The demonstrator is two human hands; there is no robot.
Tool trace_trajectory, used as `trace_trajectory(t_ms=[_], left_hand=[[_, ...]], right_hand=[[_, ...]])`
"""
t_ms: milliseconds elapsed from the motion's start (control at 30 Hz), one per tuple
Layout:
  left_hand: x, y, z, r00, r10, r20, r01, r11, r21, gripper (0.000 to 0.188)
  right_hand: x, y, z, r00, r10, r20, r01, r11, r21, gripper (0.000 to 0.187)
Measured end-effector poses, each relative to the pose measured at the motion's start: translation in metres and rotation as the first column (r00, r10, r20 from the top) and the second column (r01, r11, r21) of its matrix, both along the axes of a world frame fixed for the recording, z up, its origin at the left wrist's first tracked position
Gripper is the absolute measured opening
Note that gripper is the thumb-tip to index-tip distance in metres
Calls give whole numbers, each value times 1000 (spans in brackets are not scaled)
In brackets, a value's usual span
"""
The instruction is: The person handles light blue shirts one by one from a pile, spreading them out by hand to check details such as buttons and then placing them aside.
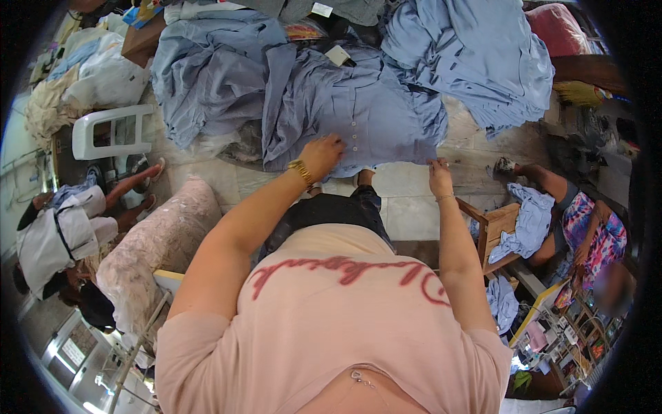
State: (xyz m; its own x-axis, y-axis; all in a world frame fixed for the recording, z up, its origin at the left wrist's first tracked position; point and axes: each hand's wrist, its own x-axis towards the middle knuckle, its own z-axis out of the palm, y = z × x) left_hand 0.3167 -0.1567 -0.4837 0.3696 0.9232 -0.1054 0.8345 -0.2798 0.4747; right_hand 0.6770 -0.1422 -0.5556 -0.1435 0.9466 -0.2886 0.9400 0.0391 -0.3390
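A light blue buttoned shirt (383, 124) lies spread in front of me, with a row of pale buttons down its middle. My left hand (323, 156), with a gold-coloured band at the wrist, rests on the cloth just left of the buttons, its fingers bent and slightly apart. At the near right corner of the shirt, my right hand (440, 178) is closed on the hem between thumb and fingers. A small pale tag (337, 56) lies at the shirt's far end.
Piles of blue garments (214, 69) (476, 58) flank the shirt. A white plastic stool (114, 131) stands at left, near a large wrapped bundle (162, 248). One person sits at each side. A wooden chair (500, 231) holding blue cloth (527, 217) is close to my right arm.
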Motion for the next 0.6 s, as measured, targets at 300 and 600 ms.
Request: trace_trajectory(t_ms=[300, 600], left_hand=[[4, 18, -19, 997, -23, -80, 15, 994, -106, 15], [12, 11, -25, 995, -14, -95, 33, 979, 200, 12]], right_hand=[[-133, 20, 78, 978, 57, -199, -105, 965, -240, 26], [-158, 21, 55, 936, 295, -192, -326, 932, -158, 28]])
